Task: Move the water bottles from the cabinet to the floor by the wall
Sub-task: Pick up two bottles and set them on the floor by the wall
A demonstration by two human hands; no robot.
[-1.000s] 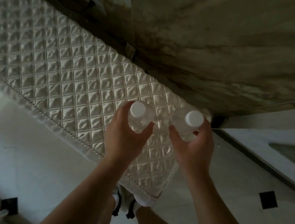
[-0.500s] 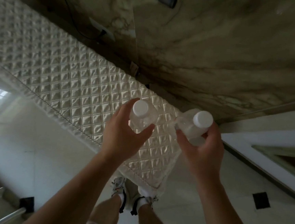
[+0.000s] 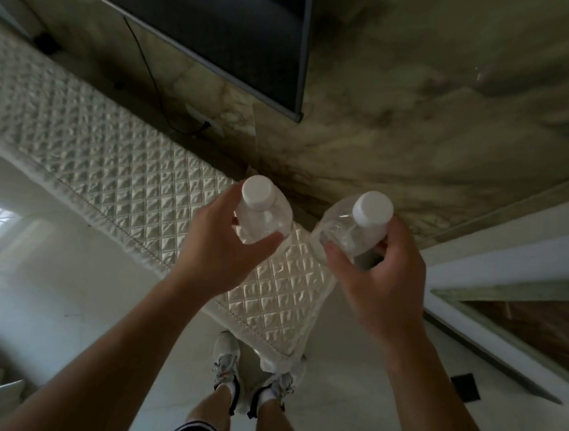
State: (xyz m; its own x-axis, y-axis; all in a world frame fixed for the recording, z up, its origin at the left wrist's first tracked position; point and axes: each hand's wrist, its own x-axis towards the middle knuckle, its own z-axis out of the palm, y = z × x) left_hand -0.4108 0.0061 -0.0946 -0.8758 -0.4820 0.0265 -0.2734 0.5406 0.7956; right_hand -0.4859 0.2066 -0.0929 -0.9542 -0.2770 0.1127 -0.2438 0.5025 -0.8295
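A marble wall (image 3: 423, 107) rose behind the cabinet's quilted cover (image 3: 108, 172). Above the cover's near end, the left hand (image 3: 217, 254) curled its fingers (image 3: 217, 202) round one water bottle (image 3: 262, 220), and the right hand (image 3: 383, 286) gripped a second bottle (image 3: 343, 236) — both clear, held in the air, apart, white caps (image 3: 258, 191) uppermost.

Left forearm (image 3: 109, 354) and right forearm (image 3: 433, 383) were bare, extended forward and upward from either side of the shoes (image 3: 228, 372). Left grip (image 3: 217, 254) wrapped the left bottle (image 3: 265, 220) below its cap, thumb across the near side. Right grip (image 3: 377, 278) clasped the right bottle (image 3: 343, 234), which was tilted toward the left one. The grips were apart, roughly level, ahead of the shoes.
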